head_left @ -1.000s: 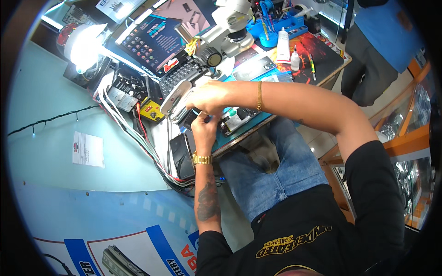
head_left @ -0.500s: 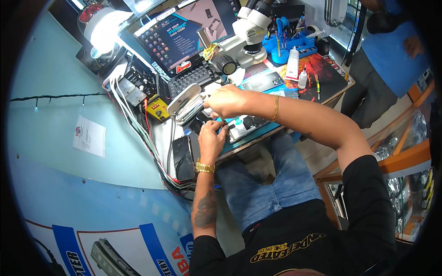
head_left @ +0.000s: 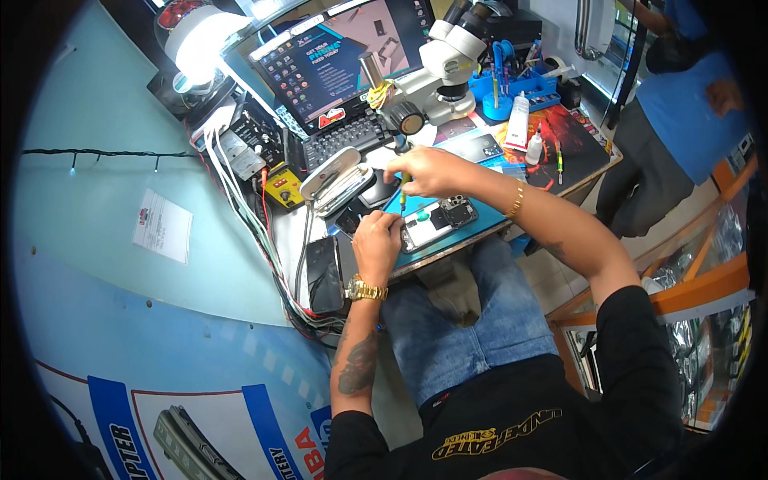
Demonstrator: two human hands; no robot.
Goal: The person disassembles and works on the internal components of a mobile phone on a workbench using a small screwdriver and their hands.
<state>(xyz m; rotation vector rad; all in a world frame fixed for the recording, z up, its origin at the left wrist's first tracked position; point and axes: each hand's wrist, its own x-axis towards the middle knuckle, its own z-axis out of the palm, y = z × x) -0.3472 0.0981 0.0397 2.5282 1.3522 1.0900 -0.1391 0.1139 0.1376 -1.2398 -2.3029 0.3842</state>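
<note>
An opened phone (head_left: 437, 226), its pale frame and dark inner parts exposed, lies on the blue-green mat at the front of the desk. In my right hand (head_left: 430, 171) is a screwdriver with a yellowish handle (head_left: 406, 183). It stands nearly upright, and its lower end reaches down by the phone's left end. My left hand (head_left: 378, 238) rests beside that same end, fingers drawn together close to the screwdriver's tip; whatever they pinch is hidden. Left of my hands sits an unzipped grey case (head_left: 338, 182) with slim tools inside.
A microscope (head_left: 448, 64) stands behind my hands, and a laptop (head_left: 344, 60) at the back left. A dark phone (head_left: 323, 274) lies by my left wrist. Cables (head_left: 268, 240) run down the left side. Tubes and bottles (head_left: 518, 120) stand right. A person in blue (head_left: 688, 112) is beyond the desk.
My right hand has left the tool case and come over the phone's left end, where the screwdriver now shows upright. My left hand stays beside the phone. The whole view has shifted slightly.
</note>
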